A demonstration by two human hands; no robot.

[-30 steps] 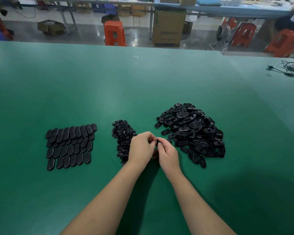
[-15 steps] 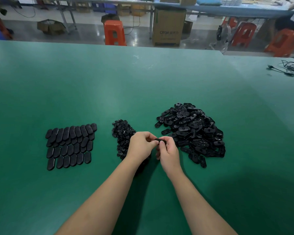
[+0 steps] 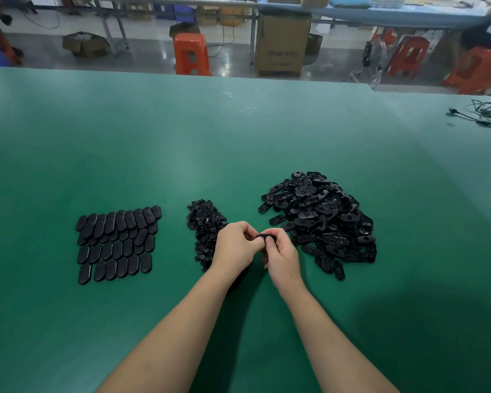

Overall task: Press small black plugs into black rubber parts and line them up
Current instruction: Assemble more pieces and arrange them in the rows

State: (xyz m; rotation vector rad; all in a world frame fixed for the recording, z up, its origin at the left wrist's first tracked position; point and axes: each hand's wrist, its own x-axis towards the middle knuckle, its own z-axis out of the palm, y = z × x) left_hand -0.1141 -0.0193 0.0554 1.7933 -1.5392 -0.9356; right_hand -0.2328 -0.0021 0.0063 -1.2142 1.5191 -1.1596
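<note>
Both forearms reach in over the green table (image 3: 238,131); the left hand (image 3: 236,246) and right hand (image 3: 281,255) meet, fingers curled, pinching one black rubber part (image 3: 268,238) between them; any plug there is hidden; three groups: lined-up parts (image 3: 116,242) left, small plugs (image 3: 203,222) centre, loose pile (image 3: 321,217) right

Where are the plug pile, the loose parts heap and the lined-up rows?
plug pile (image 3: 203,222): head view, middle of the small pile left of the hands.
parts heap (image 3: 321,214): head view, centre of the big heap on the right.
rows (image 3: 116,242): head view, middle of the laid-out block on the left.
</note>
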